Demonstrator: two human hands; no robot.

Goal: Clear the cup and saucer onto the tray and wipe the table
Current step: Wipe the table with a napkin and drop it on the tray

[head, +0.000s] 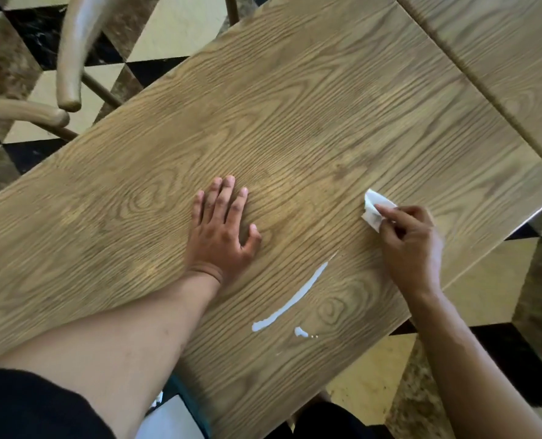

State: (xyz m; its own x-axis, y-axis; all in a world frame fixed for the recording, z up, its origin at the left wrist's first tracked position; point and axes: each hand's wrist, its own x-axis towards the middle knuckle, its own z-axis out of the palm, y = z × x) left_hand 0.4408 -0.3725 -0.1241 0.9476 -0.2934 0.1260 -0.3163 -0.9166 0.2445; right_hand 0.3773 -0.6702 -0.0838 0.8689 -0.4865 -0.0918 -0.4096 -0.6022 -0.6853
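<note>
On the wood-grain surface, centre of view, nothing stands: no cup, saucer or tray can be seen in this frame, so their location cannot be told. Surface is a rectangular top w/ printed oak pattern, set at an angle to the camera. A second top of the same finish sits at upper right, separated by a dark seam. Near the front edge lies a thin white streak of spilled liquid, running diagonally, w/ a smaller white blob and a few droplets just beside its lower end.

Room: floor is tiled in cream, black and mottled brown diamonds. Two curved wooden chair arms show at upper left, clear of the surface edge. A white and dark green object shows at the bottom edge below the surface; too cropped to identify.

Hands: left hand lies flat, palm down, on the surface approx. mid-width, fingers extended and close together, thumb spread to the side; holds nothing. A thin band sits at the wrist. Right hand is near the right edge of the surface, fingers curled in a narrow pinch on a crumpled white tissue. Tissue projects past the fingertips toward upper left and appears to touch the surface; contact not certain. Tissue is well apart from the streak. Dark sleeve at lower left.
</note>
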